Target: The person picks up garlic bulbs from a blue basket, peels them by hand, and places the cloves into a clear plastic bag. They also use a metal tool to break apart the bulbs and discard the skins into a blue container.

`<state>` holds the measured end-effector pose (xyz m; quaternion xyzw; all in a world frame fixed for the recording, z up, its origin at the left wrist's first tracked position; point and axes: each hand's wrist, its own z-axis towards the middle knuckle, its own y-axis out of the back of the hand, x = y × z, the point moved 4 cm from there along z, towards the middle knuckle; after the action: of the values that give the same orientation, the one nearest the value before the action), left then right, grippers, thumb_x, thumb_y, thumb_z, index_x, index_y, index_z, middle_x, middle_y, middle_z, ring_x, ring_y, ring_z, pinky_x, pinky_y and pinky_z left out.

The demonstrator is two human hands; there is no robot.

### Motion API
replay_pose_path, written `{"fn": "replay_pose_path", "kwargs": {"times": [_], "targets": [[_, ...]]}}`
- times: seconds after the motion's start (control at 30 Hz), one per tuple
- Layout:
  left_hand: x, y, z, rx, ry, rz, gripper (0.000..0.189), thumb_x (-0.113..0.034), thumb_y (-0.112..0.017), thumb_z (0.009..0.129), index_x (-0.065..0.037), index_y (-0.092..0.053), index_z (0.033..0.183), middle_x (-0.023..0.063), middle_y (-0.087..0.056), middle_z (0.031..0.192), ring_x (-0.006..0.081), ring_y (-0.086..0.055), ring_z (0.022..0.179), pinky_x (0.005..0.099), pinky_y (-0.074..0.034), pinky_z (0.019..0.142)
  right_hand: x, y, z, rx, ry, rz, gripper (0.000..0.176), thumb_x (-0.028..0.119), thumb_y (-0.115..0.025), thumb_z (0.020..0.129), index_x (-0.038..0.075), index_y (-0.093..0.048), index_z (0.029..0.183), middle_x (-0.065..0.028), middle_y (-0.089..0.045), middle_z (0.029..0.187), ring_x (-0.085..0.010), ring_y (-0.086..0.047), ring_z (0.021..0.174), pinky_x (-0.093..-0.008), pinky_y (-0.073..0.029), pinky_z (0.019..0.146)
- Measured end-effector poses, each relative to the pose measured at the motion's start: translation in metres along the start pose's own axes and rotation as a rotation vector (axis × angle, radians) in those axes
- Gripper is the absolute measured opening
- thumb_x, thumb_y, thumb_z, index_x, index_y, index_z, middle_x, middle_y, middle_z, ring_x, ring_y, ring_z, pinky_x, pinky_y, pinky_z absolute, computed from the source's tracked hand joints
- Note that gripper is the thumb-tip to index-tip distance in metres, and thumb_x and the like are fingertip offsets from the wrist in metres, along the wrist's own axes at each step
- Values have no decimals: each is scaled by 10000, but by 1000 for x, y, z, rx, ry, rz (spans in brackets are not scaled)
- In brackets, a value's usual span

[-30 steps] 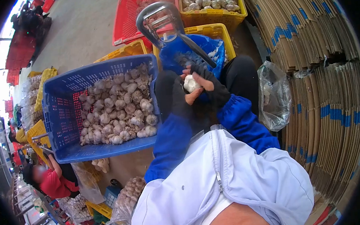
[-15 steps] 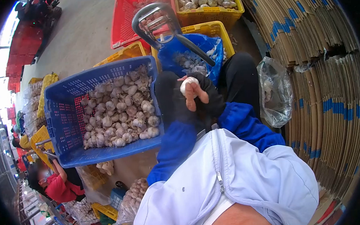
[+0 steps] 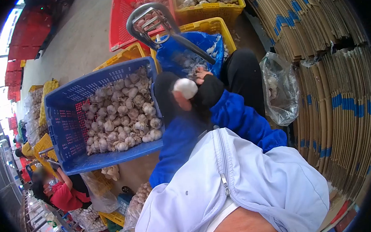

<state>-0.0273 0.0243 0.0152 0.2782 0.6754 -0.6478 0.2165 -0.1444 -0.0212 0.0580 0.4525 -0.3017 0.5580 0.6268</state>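
Concrete floor spreads far left. Your left hand (image 3: 177,100) has its fingers closed round a garlic bulb (image 3: 186,88) above your lap. Your right hand (image 3: 203,75) is just beside it, grip unclear. Left sits a blue crate (image 3: 61,123) of garlic, and beyond lies a blue bag (image 3: 171,53).

Both arms, in blue sleeves with dark cuffs, reach forward over the lap, bent at the elbows, with the wrists close together. The left hand (image 3: 182,100), blurred, is lifted with its grip closed around a garlic bulb (image 3: 186,88). The right hand (image 3: 203,75) sits just beyond it, bare fingertips bent; whether its grip is closed is unclear
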Motion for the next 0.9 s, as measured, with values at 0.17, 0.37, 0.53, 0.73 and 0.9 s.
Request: {"fn": "replay_pose_path", "kwargs": {"times": [0.17, 0.37, 0.53, 0.73, 0.9], "targets": [[-21, 10, 0, -78, -21, 342, 590, -586, -404, 806, -45, -510, 1015, 69, -574, 882, 159, -575, 802, 260, -468, 641, -38, -12, 16, 218, -538, 462, 459, 465, -382, 875, 42, -527, 980, -68, -584, 797, -150, -555, 781, -282, -440, 756], [-6, 27, -2, -211, -114, 526, 551, -503, -489, 777, -48, -494, 1087, 57, -556, 927, 167, -553, 806, 279, -448, 693, 25, -21, 5, 376, -299, 717, 211, 173, -554, 818, 33, -540, 976, -46, -589, 861, -130, -555, 796, -260, -442, 727], [9, -11, -16, -240, -73, 161, 468, -405, -535, 746, -47, -519, 1048, 58, -554, 873, 173, -545, 755, 282, -440, 655, 40, -24, -11, 78, -686, 875, 153, 162, -589, 780, 66, -540, 890, -31, -569, 720, -84, -526, 603, -222, -433, 554], [-10, -14, -9, -151, -143, 451, 380, -287, -590, 709, -46, -549, 1001, 58, -552, 809, 181, -536, 692, 285, -430, 610, 35, -30, -6, -214, -742, 1004, 162, 208, -595, 768, 75, -547, 847, -44, -560, 695, -130, -539, 586, -246, -430, 542], [-34, -46, -8, -114, -245, 749, 323, -189, -636, 678, -45, -574, 961, 58, -550, 755, 187, -529, 641, 288, -422, 573, -67, -34, -21, 355, -488, 510, 154, 181, -501, 838, 41, -565, 849, -41, -581, 755, -154, -553, 656, -277, -441, 609]]}}
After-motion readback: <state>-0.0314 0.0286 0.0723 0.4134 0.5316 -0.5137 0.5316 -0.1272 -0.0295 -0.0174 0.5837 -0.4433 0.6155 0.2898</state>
